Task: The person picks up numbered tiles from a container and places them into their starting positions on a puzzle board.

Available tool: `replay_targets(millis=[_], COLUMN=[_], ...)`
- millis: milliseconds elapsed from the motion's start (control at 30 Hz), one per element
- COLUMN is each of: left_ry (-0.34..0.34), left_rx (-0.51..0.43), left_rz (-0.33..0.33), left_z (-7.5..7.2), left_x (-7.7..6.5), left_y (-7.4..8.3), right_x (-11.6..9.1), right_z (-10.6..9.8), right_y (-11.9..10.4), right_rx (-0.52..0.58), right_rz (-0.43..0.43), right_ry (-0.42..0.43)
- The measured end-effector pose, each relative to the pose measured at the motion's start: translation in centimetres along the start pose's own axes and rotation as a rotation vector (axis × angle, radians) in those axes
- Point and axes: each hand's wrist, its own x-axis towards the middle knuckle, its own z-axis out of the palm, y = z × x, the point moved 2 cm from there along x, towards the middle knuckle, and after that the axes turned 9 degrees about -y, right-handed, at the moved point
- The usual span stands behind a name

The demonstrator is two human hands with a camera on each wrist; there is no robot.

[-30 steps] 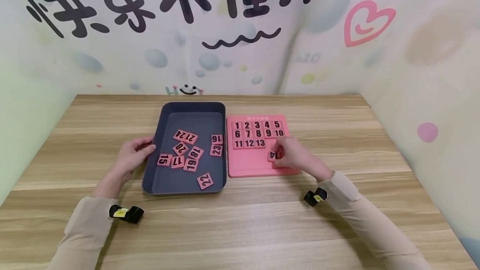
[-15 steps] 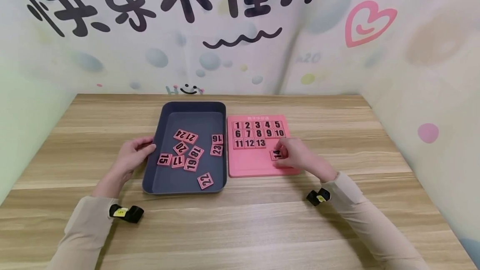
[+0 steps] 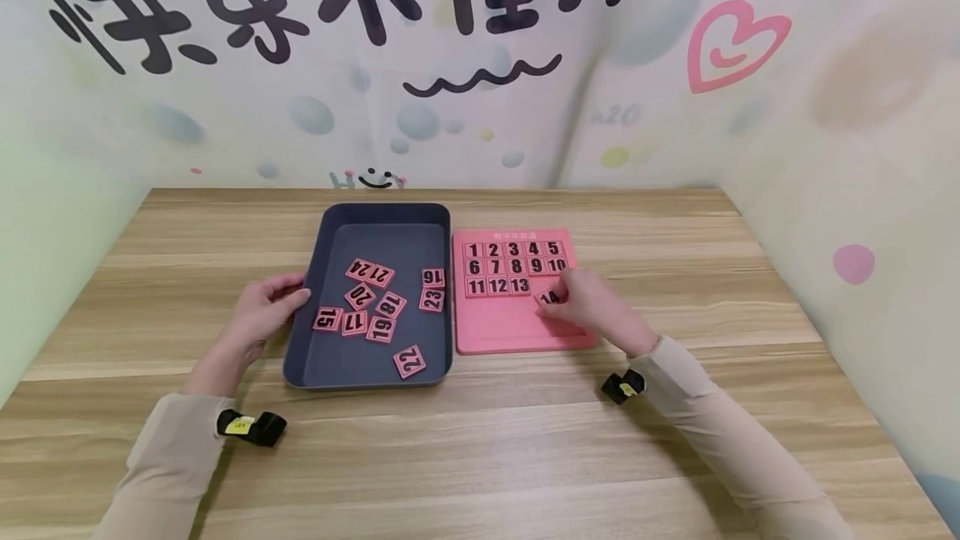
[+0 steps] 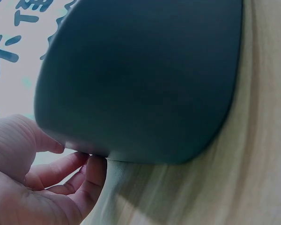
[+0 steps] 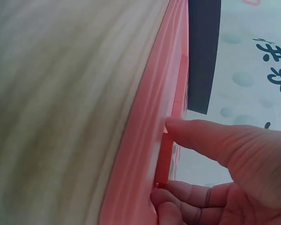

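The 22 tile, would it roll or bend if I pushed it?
The 22 tile probably won't roll, being square and lying flat. Its straight edges suggest it's stiff. It might slide, since the tray looks smooth.

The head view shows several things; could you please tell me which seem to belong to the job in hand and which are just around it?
Likely part of the job:
tile 14, pinched by the right hand
pink number board, with tiles 1 to 13
grey-blue tray of tiles 15 to 24

Likely just around:
wooden table
wall backdrop
black wrist devices
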Motion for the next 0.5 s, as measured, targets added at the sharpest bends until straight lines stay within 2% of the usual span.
replay_targets(millis=[267, 500], left_ry=[0.000, -0.006], left_rx=[-0.006, -0.009], left_rz=[0.007, 0.002], left_z=[-0.04, -0.04], left_x=[0.06, -0.03], left_y=[0.04, 0.02], right_x=[0.27, 0.64], right_z=[-0.60, -0.74], right_y=[0.10, -0.21], right_rx=[-0.051, -0.027], right_rz=[0.022, 0.019], right_ry=[-0.028, -0.044])
